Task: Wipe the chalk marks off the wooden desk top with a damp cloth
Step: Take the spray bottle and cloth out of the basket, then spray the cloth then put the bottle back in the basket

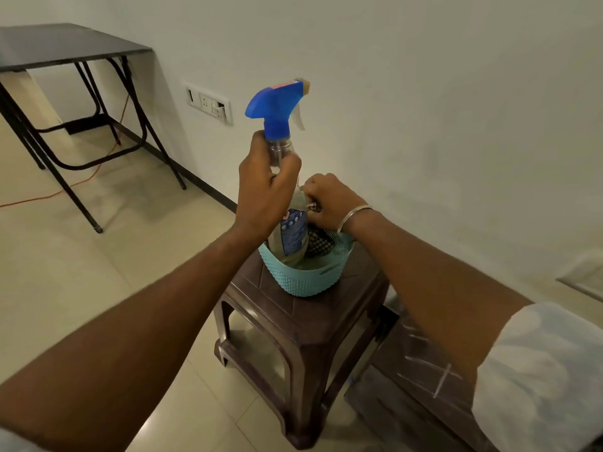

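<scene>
The left hand (264,194) is gripping the neck of a spray bottle (292,231) just under its blue trigger head, fingers wrapping closed around it. The right hand (329,203), center frame, is curling its fingers tightly just above a dark checkered cloth (321,244); what they are pinching cannot be told. Bottle base and cloth are sitting inside a teal basket (306,280), which is resting on a brown plastic stool (293,324). The wooden desk top (401,399) is lying at the lower right of the frame, just beside the stool, showing white chalk marks (441,384). A black folding table (65,44) is standing at the upper left.
</scene>
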